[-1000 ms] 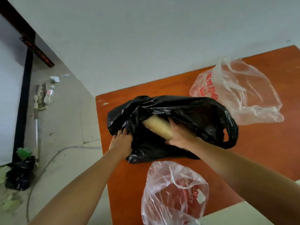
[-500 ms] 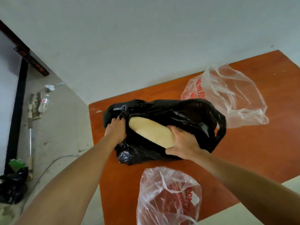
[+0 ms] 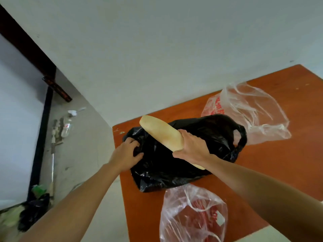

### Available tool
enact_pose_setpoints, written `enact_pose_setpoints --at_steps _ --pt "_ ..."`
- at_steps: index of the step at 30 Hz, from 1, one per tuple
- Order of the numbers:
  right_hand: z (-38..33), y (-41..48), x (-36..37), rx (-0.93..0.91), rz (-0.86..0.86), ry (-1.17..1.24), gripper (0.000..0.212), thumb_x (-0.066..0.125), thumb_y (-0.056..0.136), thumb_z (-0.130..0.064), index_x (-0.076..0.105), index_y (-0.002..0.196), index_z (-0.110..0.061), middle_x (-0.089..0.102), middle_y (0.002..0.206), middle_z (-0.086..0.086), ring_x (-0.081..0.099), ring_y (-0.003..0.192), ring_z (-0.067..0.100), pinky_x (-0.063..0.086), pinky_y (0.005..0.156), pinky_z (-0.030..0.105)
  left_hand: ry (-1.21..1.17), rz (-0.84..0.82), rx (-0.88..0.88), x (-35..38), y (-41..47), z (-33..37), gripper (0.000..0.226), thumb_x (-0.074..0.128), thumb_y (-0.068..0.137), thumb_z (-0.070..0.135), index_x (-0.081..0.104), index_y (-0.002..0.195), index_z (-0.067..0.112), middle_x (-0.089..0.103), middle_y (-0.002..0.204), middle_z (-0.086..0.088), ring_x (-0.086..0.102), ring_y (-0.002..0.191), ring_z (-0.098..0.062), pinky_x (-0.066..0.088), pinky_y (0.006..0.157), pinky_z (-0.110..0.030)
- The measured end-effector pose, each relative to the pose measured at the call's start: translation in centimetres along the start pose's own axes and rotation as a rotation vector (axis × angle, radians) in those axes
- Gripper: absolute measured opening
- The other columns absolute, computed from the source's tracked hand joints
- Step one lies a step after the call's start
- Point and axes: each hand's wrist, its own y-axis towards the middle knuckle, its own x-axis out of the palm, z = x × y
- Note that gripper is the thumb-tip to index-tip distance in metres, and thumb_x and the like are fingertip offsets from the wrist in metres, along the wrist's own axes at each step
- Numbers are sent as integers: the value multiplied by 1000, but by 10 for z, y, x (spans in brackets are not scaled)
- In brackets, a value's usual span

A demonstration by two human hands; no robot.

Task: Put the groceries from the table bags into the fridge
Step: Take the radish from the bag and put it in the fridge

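Note:
A long pale white radish (image 3: 161, 132) is lifted out of a black plastic bag (image 3: 206, 137) that lies on the orange-brown table (image 3: 279, 163). My right hand (image 3: 192, 148) grips the radish near its lower end, its tip pointing up and left. My left hand (image 3: 125, 152) holds the crumpled left edge of the black bag. The fridge is out of view.
A clear bag with red print (image 3: 248, 110) lies at the back right of the table, another clear bag (image 3: 192, 215) near the front edge. A white wall stands behind. On the floor to the left are a bottle (image 3: 67, 127), a pole and dark rubbish (image 3: 33, 212).
My right hand has drawn the radish up and out of the black bag. My left hand stayed on the bag's left edge, holding it down.

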Motion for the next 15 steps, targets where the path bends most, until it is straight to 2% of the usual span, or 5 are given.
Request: enact_pose_setpoints --at_steps 4,7,11,15 --pt "-23 -5 -17 -80 73 -141 83 70 63 -51 36 134 -25 58 108 -3 61 93 22 51 71 37 38 248 17 -37 -30 -6 27 55 91 44 62 98 19 53 109 7 59 91 -19 45 70 -32" --pt "-34 -21 -36 -138 128 -244 87 69 67 -52 30 140 -26 54 118 -2 55 107 22 47 74 37 98 311 37 -61 -43 -8 25 51 93 40 60 102 17 54 105 4 59 92 -20 47 70 -34" --pt "-36 -63 -61 -128 202 -376 92 66 69 -57 24 145 -27 51 125 -1 52 113 22 45 73 36 222 227 45 -80 -45 3 32 45 94 39 53 116 17 56 112 -1 59 101 -24 47 76 -37" --pt "-19 -126 -89 -19 261 -429 95 63 68 -59 21 146 -26 51 126 0 52 112 22 47 81 37 328 143 187 -78 -45 41 31 46 93 34 50 117 15 58 116 -6 59 103 -27 45 75 -35"
